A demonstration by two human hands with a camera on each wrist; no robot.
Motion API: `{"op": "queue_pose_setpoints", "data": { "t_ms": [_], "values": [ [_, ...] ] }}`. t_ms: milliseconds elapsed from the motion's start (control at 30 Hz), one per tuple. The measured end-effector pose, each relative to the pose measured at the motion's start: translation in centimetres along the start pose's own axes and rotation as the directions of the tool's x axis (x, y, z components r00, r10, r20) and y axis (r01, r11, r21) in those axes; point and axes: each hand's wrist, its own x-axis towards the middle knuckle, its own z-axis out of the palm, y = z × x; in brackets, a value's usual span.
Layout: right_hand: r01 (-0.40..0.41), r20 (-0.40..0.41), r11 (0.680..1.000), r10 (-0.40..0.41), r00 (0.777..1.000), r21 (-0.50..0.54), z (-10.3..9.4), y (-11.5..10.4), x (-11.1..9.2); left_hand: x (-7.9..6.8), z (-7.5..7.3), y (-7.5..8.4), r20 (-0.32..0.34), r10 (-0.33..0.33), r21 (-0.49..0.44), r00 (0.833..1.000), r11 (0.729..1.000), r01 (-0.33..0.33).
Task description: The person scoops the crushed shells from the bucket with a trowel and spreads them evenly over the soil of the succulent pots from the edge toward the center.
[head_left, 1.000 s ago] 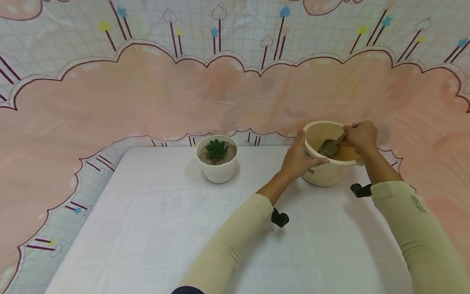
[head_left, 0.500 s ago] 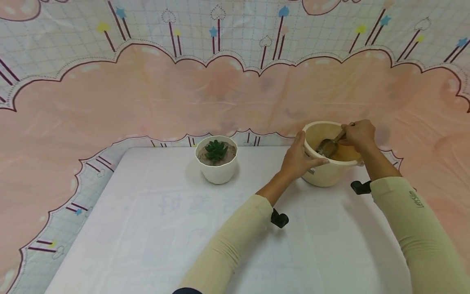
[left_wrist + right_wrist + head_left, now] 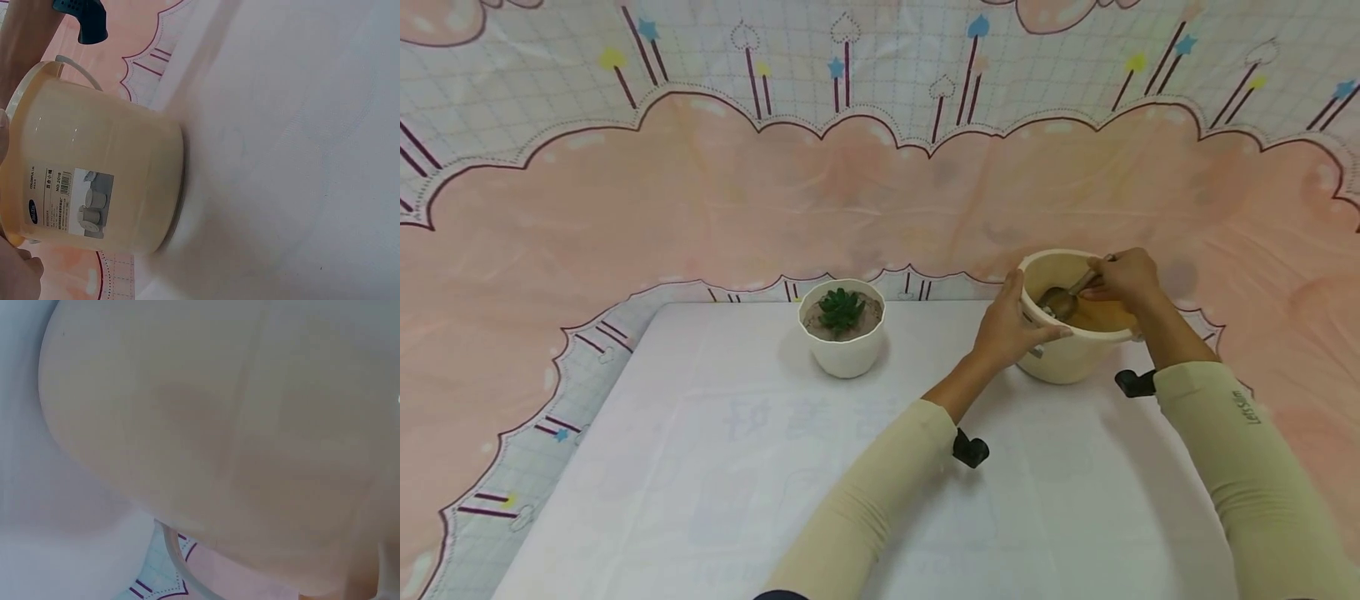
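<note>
A rounded, dull grey scoop [image 3: 1060, 304] is sitting inside the mouth of a cream bucket [image 3: 1063, 362], at two o'clock from the table's middle. Your right hand [image 3: 1127, 279] is pinching the scoop's slim handle, which is slanting toward two o'clock. Your left hand [image 3: 1003, 321] is gripping the bucket's round edge around eight o'clock, thumb spreading away from the fingers. The bucket is standing upright, smooth and plastic-looking, bearing a printed label [image 3: 69, 200] and a thin, curved bail [image 3: 80, 69]. At nine o'clock from it, a white pot [image 3: 846, 358] is holding a green, pointed-leaf rosette [image 3: 841, 308]. Both are standing on the smooth white table [image 3: 722, 467]; at twelve o'clock, a creased peach cloth [image 3: 850, 192] is showing scalloped outlines.
</note>
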Motion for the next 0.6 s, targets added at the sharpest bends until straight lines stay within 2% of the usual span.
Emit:
{"op": "queue_pose_setpoints", "data": {
  "t_ms": [167, 333, 467, 600],
  "values": [
    [0.018, 0.078, 0.999, -0.015, 0.997, -0.029, -0.2, -0.2, 0.3, 0.0, 0.0, -0.1, 0.002, 0.002, 0.011, 1.0, 1.0, -0.002],
    [0.026, 0.162, 0.999, -0.019, 0.987, -0.04, -0.7, -0.2, 0.8, 0.1, 0.0, -0.3, -0.001, 0.008, -0.03, 1.0, 1.0, -0.008],
    [0.016, 0.26, 1.0, -0.01, 0.966, -0.02, -0.7, -0.1, 1.2, 0.1, 0.0, -0.3, -0.008, 0.014, -0.028, 1.0, 1.0, -0.015],
    [-0.009, 0.314, 1.0, 0.009, 0.95, -0.003, -0.3, -0.2, 1.3, 0.3, -0.1, -0.2, -0.011, 0.047, -0.018, 0.999, 0.999, -0.047]
  ]
}}
